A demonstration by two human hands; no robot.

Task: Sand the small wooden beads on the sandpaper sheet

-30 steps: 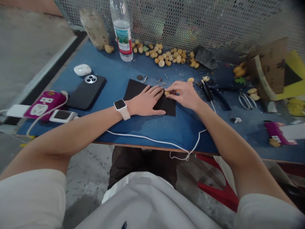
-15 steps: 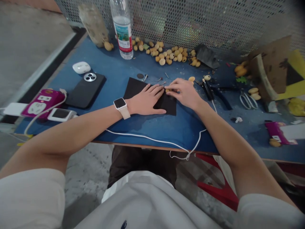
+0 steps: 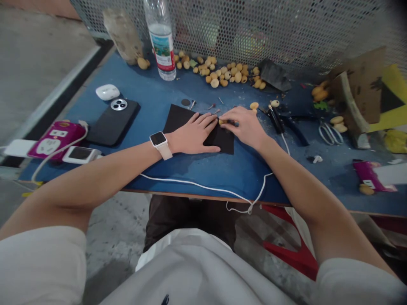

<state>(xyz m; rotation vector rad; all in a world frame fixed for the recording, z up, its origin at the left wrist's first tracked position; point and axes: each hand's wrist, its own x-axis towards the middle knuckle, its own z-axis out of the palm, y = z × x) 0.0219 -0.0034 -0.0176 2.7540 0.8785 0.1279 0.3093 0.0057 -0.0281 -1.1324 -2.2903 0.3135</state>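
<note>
A black sheet (image 3: 175, 117), which resembles sandpaper, lies on the blue tabletop. My left hand (image 3: 194, 136) rests flat on it with the fingers stretched out, and a watch (image 3: 158, 139) is on that wrist. Bent fingers of my right hand (image 3: 244, 126) pinch a small tan, nut-like piece (image 3: 220, 121) against the sheet's right part, just by the left fingertips. Most of the piece is hidden by the fingers. Several small pins or bits (image 3: 211, 106) lie beyond the sheet's far edge, near a dark round disc (image 3: 185, 102).
A water bottle (image 3: 163, 55) and many tan nut-like pieces (image 3: 238, 76) line the mesh screen. Left are a phone (image 3: 112, 125), a white case (image 3: 107, 92) and a purple power strip (image 3: 57, 137). Right are a corded pen-like tool (image 3: 276, 120), pliers (image 3: 297, 131) and scissors (image 3: 330, 133). A white cable (image 3: 190, 182) runs along the front.
My right hand has shifted slightly left and down over the sheet with the tan piece in its fingers. The left hand stays flat in place.
</note>
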